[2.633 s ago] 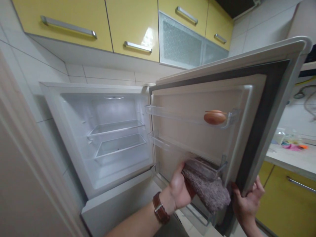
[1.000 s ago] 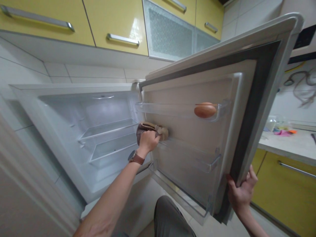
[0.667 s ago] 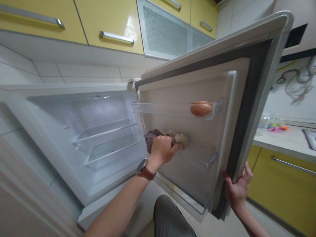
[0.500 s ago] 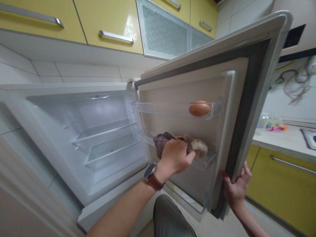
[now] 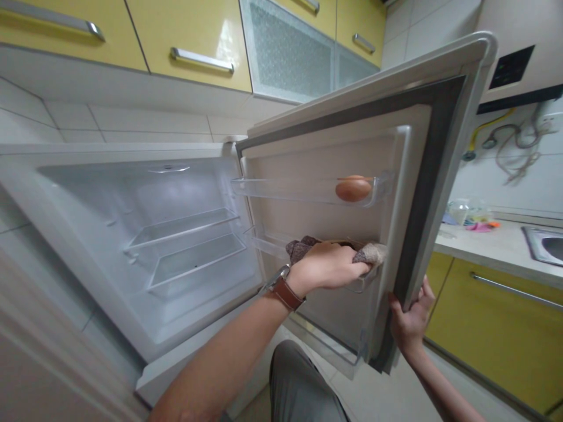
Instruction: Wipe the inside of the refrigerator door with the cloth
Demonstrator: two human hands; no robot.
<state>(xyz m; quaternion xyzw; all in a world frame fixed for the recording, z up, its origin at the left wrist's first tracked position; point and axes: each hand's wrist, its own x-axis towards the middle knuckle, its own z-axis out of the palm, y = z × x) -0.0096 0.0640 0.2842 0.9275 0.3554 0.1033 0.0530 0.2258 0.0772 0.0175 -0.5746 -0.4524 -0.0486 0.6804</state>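
Observation:
A brown-and-beige cloth (image 5: 372,254) is bunched in my left hand (image 5: 329,266), which is closed around it inside the middle door shelf (image 5: 272,246). The cloth sticks out on both sides of the fist. My right hand (image 5: 411,316) grips the outer edge of the open refrigerator door (image 5: 472,111), thumb on the inner side and fingers curled over the edge. One brown egg (image 5: 353,189) rests at the right end of the upper door shelf (image 5: 281,190), above my left hand.
On the left, the refrigerator compartment (image 5: 176,316) stands open with two glass shelves. A lower door bin (image 5: 325,351) is beneath my left wrist, close to my knee (image 5: 294,375). Beyond the door are a counter (image 5: 505,249) and a sink (image 5: 548,243). Yellow cabinets (image 5: 189,35) hang overhead.
My left hand has slid to the right along the middle door shelf with the cloth. My right hand keeps its hold on the door edge. The view has shifted slightly.

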